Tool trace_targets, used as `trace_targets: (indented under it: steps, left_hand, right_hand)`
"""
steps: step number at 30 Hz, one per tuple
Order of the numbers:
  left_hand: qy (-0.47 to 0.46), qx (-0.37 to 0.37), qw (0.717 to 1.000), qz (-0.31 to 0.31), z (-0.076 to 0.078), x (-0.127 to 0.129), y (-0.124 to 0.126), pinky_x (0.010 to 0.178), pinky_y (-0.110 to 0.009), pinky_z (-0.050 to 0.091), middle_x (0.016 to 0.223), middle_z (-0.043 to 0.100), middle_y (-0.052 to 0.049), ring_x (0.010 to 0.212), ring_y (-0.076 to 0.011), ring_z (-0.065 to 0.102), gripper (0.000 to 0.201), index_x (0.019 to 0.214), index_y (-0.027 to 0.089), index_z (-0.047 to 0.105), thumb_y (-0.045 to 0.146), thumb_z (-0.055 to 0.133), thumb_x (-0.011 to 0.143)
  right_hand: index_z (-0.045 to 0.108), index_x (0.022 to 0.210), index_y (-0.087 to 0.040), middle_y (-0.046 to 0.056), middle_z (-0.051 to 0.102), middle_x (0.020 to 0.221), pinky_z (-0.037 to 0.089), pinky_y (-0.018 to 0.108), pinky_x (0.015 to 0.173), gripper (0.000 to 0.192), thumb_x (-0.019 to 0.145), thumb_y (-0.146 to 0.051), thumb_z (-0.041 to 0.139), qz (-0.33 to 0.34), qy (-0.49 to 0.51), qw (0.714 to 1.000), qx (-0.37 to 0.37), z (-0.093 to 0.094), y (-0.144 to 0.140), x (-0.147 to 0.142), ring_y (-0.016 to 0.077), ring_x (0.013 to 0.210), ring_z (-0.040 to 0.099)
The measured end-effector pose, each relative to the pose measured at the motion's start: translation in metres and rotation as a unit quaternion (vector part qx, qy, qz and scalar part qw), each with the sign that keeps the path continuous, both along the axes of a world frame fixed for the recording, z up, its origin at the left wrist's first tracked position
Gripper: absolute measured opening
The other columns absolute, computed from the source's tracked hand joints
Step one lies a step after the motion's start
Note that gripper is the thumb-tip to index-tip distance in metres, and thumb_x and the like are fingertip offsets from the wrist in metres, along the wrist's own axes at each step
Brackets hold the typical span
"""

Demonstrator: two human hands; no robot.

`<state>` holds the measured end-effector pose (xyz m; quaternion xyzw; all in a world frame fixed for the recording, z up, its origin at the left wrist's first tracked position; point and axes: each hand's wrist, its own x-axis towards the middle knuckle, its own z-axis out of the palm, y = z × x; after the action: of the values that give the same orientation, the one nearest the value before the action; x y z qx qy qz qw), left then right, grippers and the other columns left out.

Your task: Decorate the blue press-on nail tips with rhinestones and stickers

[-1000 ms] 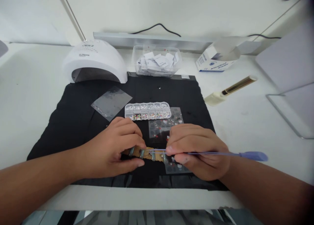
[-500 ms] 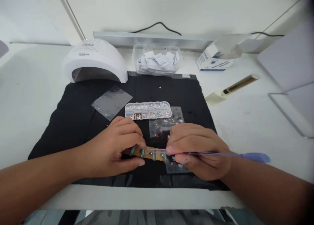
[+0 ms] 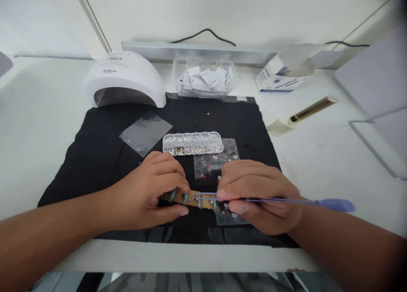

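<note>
My left hand [image 3: 149, 194] pinches the left end of a brown strip [image 3: 192, 199] that carries several small pale-blue nail tips, low on the black mat [image 3: 95, 156]. My right hand [image 3: 259, 196] holds a thin purple tool [image 3: 318, 203], its fine tip laid across the strip and its flat end sticking out to the right. Under my right hand lies a clear sticker sheet [image 3: 216, 162], partly hidden. Just beyond my fingers sits a clear compartment box of small gems [image 3: 192, 142].
A white domed nail lamp [image 3: 124, 77] stands at the back left. Behind the mat is a clear tub of paper slips [image 3: 203, 77]. A second clear sheet [image 3: 145, 133] lies on the mat. An open white box [image 3: 282, 73] and a gold-capped tube [image 3: 300, 113] lie right.
Almost nothing has moved; both hands keep their hold and the view has shifted very slightly.
</note>
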<state>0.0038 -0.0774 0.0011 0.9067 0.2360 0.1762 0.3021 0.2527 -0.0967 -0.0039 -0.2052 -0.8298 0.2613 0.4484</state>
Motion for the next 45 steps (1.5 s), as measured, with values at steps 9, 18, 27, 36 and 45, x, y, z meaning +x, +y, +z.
trace_targets:
  steps: [9,18,27,36,45]
  left_hand:
    - [-0.019,0.007,1.0,0.008,-0.001,-0.003,-0.001,0.087,-0.035,0.039,0.099,0.061,-0.004,0.093,-0.0191,0.056,0.025,0.104,0.02,0.057,0.026,0.069,0.083]
    - [-0.032,0.06,0.997,-0.022,0.001,-0.005,-0.002,0.089,-0.039,0.04,0.103,0.059,-0.005,0.092,-0.0186,0.055,0.017,0.098,0.021,0.058,0.02,0.067,0.084]
    - [-0.016,0.094,0.995,-0.031,-0.001,-0.006,-0.001,0.089,-0.044,0.037,0.108,0.056,-0.006,0.096,-0.0211,0.052,0.013,0.097,0.022,0.061,0.021,0.066,0.085]
    - [-0.009,0.095,0.995,-0.035,0.0,-0.004,0.0,0.087,-0.044,0.036,0.106,0.056,-0.006,0.095,-0.0217,0.051,0.014,0.097,0.021,0.061,0.022,0.067,0.084]
    - [-0.032,0.102,0.994,-0.032,0.0,-0.006,-0.001,0.087,-0.043,0.038,0.106,0.056,-0.007,0.095,-0.022,0.053,0.016,0.097,0.019,0.06,0.021,0.068,0.083]
  right_hand:
    - [0.068,0.097,-0.018,0.006,0.069,0.07,0.057,0.03,0.057,0.014,0.091,-0.02,0.055,-0.013,0.07,0.997,-0.01,0.001,-0.003,0.006,0.0159,0.06,0.065]
    - [0.071,0.1,-0.018,0.006,0.067,0.071,0.053,0.029,0.05,0.018,0.088,-0.017,0.058,-0.039,0.132,0.99,-0.028,-0.005,-0.003,0.003,0.0154,0.059,0.062]
    - [0.071,0.096,-0.017,0.006,0.067,0.071,0.054,0.029,0.052,0.017,0.085,-0.013,0.06,-0.047,0.133,0.99,-0.012,-0.004,-0.002,0.004,0.0157,0.06,0.063]
    - [0.07,0.095,-0.015,0.006,0.068,0.072,0.055,0.029,0.054,0.015,0.085,-0.012,0.06,-0.05,0.13,0.99,-0.007,-0.003,-0.001,0.004,0.0156,0.062,0.064]
    - [0.07,0.095,-0.014,0.007,0.068,0.072,0.055,0.029,0.052,0.015,0.083,-0.01,0.061,-0.039,0.122,0.992,0.0,-0.001,0.0,0.005,0.0153,0.061,0.064]
